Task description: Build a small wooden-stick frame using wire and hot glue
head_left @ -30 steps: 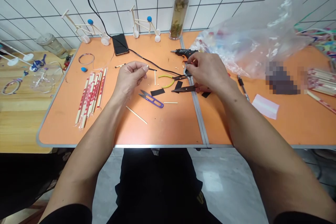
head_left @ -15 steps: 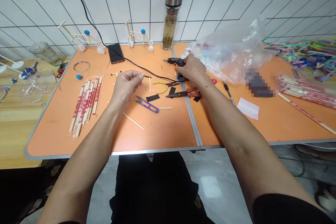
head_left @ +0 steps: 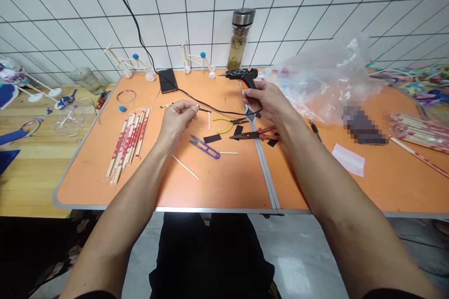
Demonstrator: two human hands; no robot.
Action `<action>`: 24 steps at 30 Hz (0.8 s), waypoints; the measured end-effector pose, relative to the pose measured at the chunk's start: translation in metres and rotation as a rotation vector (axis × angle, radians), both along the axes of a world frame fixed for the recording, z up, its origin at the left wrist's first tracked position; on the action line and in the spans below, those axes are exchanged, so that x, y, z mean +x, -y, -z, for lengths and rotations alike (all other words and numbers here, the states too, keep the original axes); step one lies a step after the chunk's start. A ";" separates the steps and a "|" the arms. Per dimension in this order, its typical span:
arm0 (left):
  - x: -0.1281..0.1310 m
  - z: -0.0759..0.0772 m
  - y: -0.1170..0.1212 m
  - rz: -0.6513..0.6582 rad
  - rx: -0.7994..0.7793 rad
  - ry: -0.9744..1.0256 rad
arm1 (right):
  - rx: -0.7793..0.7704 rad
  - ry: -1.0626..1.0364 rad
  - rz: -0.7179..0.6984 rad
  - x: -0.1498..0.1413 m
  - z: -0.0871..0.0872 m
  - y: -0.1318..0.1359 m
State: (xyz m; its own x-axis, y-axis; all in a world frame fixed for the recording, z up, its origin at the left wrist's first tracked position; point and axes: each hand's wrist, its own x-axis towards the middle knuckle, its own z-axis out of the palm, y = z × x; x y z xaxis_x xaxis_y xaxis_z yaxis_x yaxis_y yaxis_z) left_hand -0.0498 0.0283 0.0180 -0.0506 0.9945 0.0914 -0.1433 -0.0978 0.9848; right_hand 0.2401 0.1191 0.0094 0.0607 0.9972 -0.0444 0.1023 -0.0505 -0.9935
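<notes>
Only one glue gun (head_left: pixel 242 74) — in right hand (head_left: pixel 263 101).

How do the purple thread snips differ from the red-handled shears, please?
The thread snips have purple handles and silver blades; the shears have red handles and dark blades. The shears look longer and cross the table seam; the snips do not. Both lie flat, pointing left.

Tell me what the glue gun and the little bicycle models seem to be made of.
The glue gun looks like glossy black moulded plastic, with a smooth shine. The bicycle models look like pale unpainted wood sticks, going by their matte tone.
</notes>
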 end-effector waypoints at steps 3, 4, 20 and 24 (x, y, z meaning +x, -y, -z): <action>-0.003 -0.002 -0.001 -0.028 0.016 0.009 | 0.050 -0.164 -0.064 -0.009 -0.013 0.010; -0.004 -0.003 -0.002 -0.032 0.019 0.012 | 0.051 -0.188 -0.064 -0.011 -0.017 0.013; -0.005 -0.007 0.001 0.017 0.116 0.105 | 0.228 -0.025 -0.191 -0.036 -0.035 0.111; -0.003 -0.006 0.003 0.026 0.139 0.115 | 0.333 0.048 -0.176 -0.040 -0.036 0.128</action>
State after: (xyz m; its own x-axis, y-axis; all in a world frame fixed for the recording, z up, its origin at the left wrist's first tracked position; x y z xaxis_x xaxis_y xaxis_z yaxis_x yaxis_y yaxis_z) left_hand -0.0532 0.0253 0.0244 -0.0433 0.9739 0.2229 -0.2583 -0.2264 0.9392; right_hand 0.1998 -0.0092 0.0454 -0.1190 0.9518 0.2828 0.1274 0.2971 -0.9463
